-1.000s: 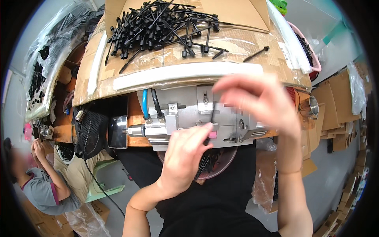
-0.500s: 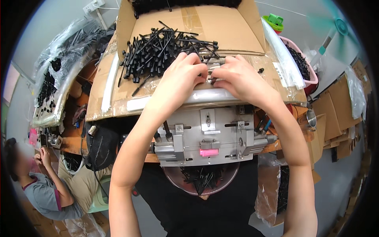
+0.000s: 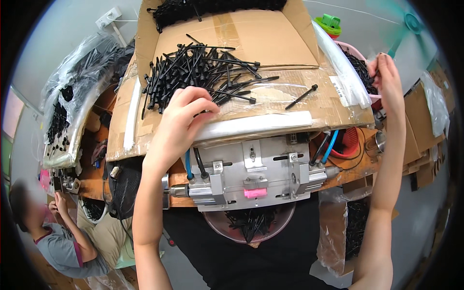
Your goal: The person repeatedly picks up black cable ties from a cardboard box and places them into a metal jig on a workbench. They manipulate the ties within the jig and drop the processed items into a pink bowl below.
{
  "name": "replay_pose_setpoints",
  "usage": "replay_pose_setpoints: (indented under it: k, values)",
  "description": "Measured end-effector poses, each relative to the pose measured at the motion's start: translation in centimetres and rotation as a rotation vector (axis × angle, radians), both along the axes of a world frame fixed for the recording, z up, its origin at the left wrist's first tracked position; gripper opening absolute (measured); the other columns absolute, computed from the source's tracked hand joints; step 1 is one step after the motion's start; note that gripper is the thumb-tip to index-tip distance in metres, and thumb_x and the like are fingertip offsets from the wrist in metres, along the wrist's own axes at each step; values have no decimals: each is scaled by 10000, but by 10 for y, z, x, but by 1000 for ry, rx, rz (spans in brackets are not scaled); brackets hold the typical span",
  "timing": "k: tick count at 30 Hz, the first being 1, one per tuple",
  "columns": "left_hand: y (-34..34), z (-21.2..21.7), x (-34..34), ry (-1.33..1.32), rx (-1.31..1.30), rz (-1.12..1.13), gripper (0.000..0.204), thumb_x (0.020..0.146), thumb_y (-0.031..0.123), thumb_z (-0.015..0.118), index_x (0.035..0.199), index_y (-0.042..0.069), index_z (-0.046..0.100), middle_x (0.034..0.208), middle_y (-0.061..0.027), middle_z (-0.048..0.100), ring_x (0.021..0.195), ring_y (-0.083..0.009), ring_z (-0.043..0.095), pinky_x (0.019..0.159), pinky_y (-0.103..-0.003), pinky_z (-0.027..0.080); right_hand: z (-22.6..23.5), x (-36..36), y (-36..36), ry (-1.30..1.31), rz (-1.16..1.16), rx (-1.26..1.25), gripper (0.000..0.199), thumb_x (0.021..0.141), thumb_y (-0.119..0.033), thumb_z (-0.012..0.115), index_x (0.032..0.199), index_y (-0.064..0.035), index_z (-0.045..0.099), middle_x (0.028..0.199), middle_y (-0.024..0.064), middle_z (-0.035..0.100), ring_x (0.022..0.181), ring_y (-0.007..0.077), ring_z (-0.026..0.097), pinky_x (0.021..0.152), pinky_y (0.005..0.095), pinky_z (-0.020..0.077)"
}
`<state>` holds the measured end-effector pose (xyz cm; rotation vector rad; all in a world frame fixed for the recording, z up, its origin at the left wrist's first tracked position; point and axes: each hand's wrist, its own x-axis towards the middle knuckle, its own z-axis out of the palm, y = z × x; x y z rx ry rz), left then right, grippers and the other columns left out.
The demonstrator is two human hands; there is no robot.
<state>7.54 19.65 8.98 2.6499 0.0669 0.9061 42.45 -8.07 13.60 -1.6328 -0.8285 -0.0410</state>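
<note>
A heap of thin black rods with thicker knobbed ends [image 3: 179, 77] lies on the cardboard top [image 3: 319, 113]. At the heap's near edge is my left hand [image 3: 186, 116], fingers curled in toward the thumb; whatever they hold, if anything, is hidden. Far to the right, my right hand [image 3: 390, 79] is raised beside a pink basin [image 3: 377, 98] full of black pieces. Its fingertips are pinched together, with something dark and too small to name at them. One loose black rod [image 3: 302, 96] lies apart on the cardboard, right of the heap.
Below the cardboard stands a metal fixture [image 3: 241, 181] with a pink block [image 3: 255, 193] and blue hoses. A bowl of black rods [image 3: 290, 220] sits under it. Right are a red container [image 3: 355, 142] and a turning fan [image 3: 412, 23]. A person [image 3: 63, 241] works at left.
My hands have parted from close together over the cardboard. The right one swung far right to the basin; the left drew back left and down to the heap's edge. The view shifted slightly.
</note>
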Motion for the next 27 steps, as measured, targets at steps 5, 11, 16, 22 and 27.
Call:
replay_pose_setpoints:
  k: [5, 11, 16, 22, 27]
  values:
    - [-1, -3, 0, -41, -45, 56, 113, 817, -3, 667, 921, 40, 667, 960, -80, 602, 930, -272, 571, 829, -359, 467, -6, 156, -40, -254, -463, -306, 348, 1023, -313, 474, 1188, -9, 512, 866, 73, 634, 722, 116, 579, 632, 254, 468]
    - [7, 10, 29, -13, -68, 24, 85, 846, 46, 665, 930, 35, 675, 981, -106, 614, 970, -285, 589, 828, -365, 481, 2, 43, 23, -494, 5, -476, 213, 976, -151, 533, 1118, -22, 626, 1032, 89, 681, 980, 168, 637, 826, 288, 492]
    - [11, 7, 84, 174, 187, 155, 175, 796, 9, 700, 969, 13, 678, 959, -145, 623, 895, -312, 620, 804, -368, 511, -15, -65, 63, -743, 399, -649, 223, 829, -44, 670, 1051, -44, 643, 985, 122, 587, 951, 306, 592, 820, 381, 485]
    - [16, 15, 82, 196, 56, 107, 184, 755, -42, 700, 934, -3, 677, 827, -130, 621, 765, -265, 615, 722, -345, 505, -34, -74, 73, -902, 346, -627, 127, 801, 30, 593, 914, -26, 575, 948, 149, 597, 921, 365, 612, 770, 436, 485]
    - [5, 25, 72, 215, 28, 57, 197, 773, -10, 711, 968, -3, 679, 819, -125, 652, 728, -211, 630, 693, -316, 512, -28, -81, 96, -1092, 225, -427, 149, 823, 21, 520, 957, -34, 556, 921, 138, 606, 899, 365, 624, 734, 435, 495]
